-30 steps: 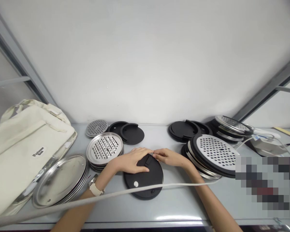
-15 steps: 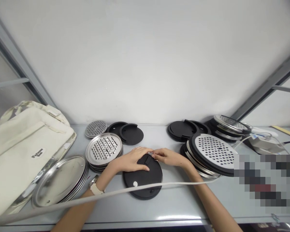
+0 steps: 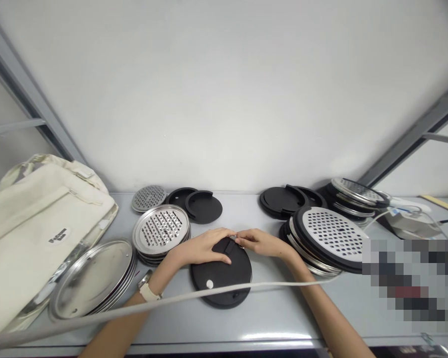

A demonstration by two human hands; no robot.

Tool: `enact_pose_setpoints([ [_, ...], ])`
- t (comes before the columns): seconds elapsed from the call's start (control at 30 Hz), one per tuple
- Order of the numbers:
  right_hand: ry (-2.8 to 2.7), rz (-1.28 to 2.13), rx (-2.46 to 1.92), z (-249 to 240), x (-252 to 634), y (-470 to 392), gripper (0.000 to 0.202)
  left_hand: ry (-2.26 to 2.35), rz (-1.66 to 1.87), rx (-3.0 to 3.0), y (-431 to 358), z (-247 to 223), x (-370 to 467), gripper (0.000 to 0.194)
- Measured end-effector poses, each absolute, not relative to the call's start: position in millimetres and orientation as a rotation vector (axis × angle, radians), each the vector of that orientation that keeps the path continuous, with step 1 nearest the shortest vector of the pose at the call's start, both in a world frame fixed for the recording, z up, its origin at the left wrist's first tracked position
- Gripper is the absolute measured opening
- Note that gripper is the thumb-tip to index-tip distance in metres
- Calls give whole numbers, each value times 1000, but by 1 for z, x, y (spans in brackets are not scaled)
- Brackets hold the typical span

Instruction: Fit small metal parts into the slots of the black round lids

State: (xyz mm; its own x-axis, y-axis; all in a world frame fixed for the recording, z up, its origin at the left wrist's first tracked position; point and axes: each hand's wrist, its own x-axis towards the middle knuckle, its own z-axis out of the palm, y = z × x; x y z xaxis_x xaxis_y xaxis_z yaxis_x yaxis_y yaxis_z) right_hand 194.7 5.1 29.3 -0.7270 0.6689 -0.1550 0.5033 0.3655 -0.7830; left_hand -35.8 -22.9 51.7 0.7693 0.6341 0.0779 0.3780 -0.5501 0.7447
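Note:
A round black disc with a white dot lies flat on the grey table, in front of me. My left hand rests on its upper left part, thumb spread apart from the other fingers. At the disc's far edge, my right hand pinches a small metal piece, beside my left fingertips. A stack of round grater plates stands left of the disc. To the right is a leaning stack of black-rimmed perforated plates.
Plain metal discs and a cream bag are at the left. Black round covers and more black discs lie along the wall. A pale cable crosses the view before my forearms.

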Motion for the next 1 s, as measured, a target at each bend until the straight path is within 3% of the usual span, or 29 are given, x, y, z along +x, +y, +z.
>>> enact_pose_setpoints([
  [1.0, -2428, 1276, -1059, 33, 192, 4, 39, 863, 320, 2177, -24, 49, -39, 63],
])
